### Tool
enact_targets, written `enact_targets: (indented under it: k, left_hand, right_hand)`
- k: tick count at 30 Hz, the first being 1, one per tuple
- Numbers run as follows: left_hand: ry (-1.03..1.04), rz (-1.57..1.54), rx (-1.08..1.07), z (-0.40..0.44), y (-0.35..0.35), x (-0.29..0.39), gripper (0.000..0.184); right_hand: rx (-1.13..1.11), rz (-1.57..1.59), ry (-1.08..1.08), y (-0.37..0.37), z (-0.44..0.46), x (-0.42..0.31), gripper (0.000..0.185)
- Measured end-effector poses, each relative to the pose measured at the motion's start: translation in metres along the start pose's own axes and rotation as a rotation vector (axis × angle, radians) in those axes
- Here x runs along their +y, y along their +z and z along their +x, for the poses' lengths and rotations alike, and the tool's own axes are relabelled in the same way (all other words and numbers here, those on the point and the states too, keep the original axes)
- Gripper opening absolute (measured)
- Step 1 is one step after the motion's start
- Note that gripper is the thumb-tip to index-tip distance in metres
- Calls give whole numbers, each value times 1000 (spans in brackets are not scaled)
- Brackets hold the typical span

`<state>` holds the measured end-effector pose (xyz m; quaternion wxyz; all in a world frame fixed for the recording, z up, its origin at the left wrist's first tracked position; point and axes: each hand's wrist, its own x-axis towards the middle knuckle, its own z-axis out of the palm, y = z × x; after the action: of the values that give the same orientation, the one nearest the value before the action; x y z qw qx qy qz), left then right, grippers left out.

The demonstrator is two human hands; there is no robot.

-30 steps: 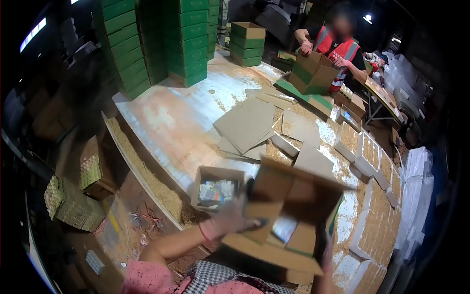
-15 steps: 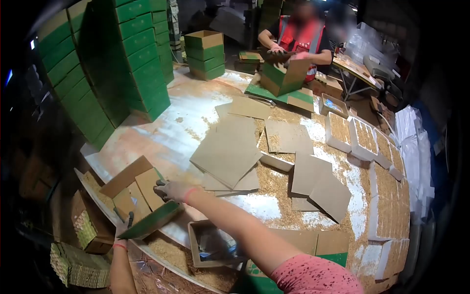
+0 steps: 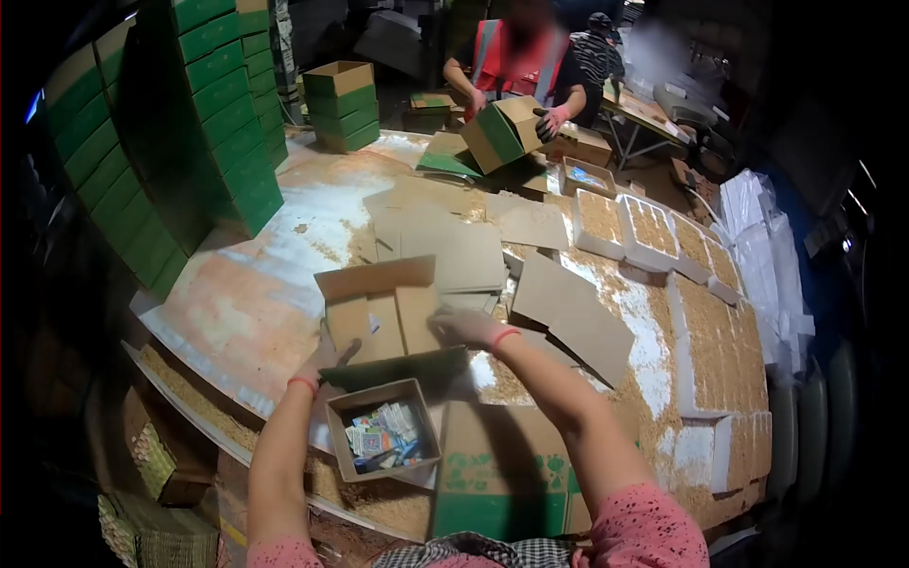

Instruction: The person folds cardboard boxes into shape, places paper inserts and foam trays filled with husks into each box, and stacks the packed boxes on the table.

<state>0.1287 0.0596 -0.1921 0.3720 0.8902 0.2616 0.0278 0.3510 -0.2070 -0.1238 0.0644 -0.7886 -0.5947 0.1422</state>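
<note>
An open green-and-brown cardboard box (image 3: 413, 317) is in front of me, its flaps up and a small pale packet (image 3: 374, 324) inside. My left hand (image 3: 333, 358), gloved, grips the box's near left corner with the thumb over the edge. At the right side, my gloved right hand (image 3: 466, 328) is closed on the box's edge, its fingertips somewhat blurred. Just below stands a small open carton (image 3: 430, 454) filled with colourful packets (image 3: 383, 434). A closed green-and-brown box (image 3: 502, 464) lies near my right forearm.
Flat cardboard sheets (image 3: 573, 308) lie on the grain-strewn table. White trays (image 3: 696, 293) with brown filling line the right side. Tall stacks of green boxes (image 3: 222, 123) stand at the left. Across the table, a person in a red vest (image 3: 544, 62) holds a box (image 3: 502, 133).
Both my hands have carried the open box rightward from the table's left edge to before me. The view has turned. The person opposite has tipped their box over.
</note>
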Motion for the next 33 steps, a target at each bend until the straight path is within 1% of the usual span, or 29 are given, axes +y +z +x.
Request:
enact_targets:
  k: [1, 2, 3, 4, 5, 6, 7, 8, 9, 11, 13, 14, 15, 16, 17, 18, 19, 20, 21, 22, 23, 24, 25, 27, 28, 29, 30, 31, 33]
  left_hand:
    - [150, -39, 33, 15, 3, -1, 93]
    - [-144, -393, 7, 21, -8, 7, 87]
    - [-450, -744, -26, 21, -18, 11, 82]
    - [-91, -812, 323, 23, -18, 3, 64]
    - [98, -767, 500, -5, -28, 38, 51]
    - [291, -712, 675, -50, -45, 93, 40]
    - [497, -651, 635, -90, -36, 129, 38]
    - [508, -747, 436, -141, -14, 180, 38]
    - [551, -541, 99, -178, 2, 217, 44]
    - [696, -150, -34, -189, 87, 249, 57]
    - [170, 16, 90, -161, 174, 237, 74]
    - [-29, 173, 100, -149, 193, 228, 79]
    - [-231, 327, 108, -139, 204, 223, 85]
    - [-250, 323, 129, -135, 212, 219, 85]
    - [-334, 150, 143, -129, 215, 218, 88]
    - [-411, -22, 156, -129, 215, 222, 90]
    - [-420, -21, 172, -138, 215, 233, 90]
    - [-328, 61, 220, -150, 210, 252, 90]
    - [-229, 143, 269, -161, 203, 271, 90]
    - [-70, 27, 451, -175, 190, 284, 90]
    - [63, -214, 540, -202, 161, 314, 89]
    - [135, -271, 648, -219, 141, 333, 91]
    - [352, -170, 838, -234, 124, 354, 92]
    - [490, 330, 1099, -274, 97, 399, 93]
    - [633, 441, 961, -287, 86, 413, 93]
    - [773, 557, 824, -291, 79, 419, 93]
    - [840, 675, 618, -286, 80, 422, 87]
    - [833, 836, 313, -282, 78, 422, 81]
    - [500, 611, -158, -268, 76, 417, 72]
  right_hand:
    - [-29, 136, 101, -14, -27, 7, 44]
    - [299, 82, -19, -10, -58, 21, 46]
    - [431, 91, -17, -29, -102, 20, 43]
    - [504, 232, 150, -52, -156, 5, 41]
    - [574, 199, 244, -64, -206, 4, 39]
    - [759, 83, 289, -42, -254, 32, 38]
    - [888, 46, 450, -22, -302, 49, 41]
    - [993, 54, 685, 16, -347, 76, 46]
    - [980, 61, 866, 52, -389, 92, 51]
    - [958, 311, 1106, 111, -439, 101, 56]
    - [902, 774, 1077, 133, -450, 91, 59]
    - [931, 1124, 960, 144, -451, 88, 55]
    - [674, 700, 783, 152, -462, 91, 50]
    - [541, 260, 582, 162, -474, 95, 45]
    - [461, 463, 642, 140, -466, 78, 41]
    - [469, 657, 616, 115, -462, 69, 43]
    - [464, 858, 595, 100, -464, 64, 45]
    - [465, 861, 578, 93, -466, 68, 45]
    - [756, 867, 626, 85, -466, 73, 45]
    - [1056, 864, 671, 73, -465, 78, 46]
    - [1114, 1008, 552, 22, -474, 59, 46]
    - [1203, 1132, 432, -6, -475, 55, 47]
    - [1292, 1246, 306, -21, -480, 55, 48]
    - [1454, 1292, 273, 2, -471, 85, 53]
    - [1435, 1205, 221, -17, -469, 66, 53]
    - [1312, 1065, 240, -25, -465, 56, 55]
    - [1294, 1117, 199, -10, -462, 64, 57]
    - [1269, 1167, 154, 4, -458, 72, 59]
    - [1371, 1040, 142, -41, -462, 42, 56]
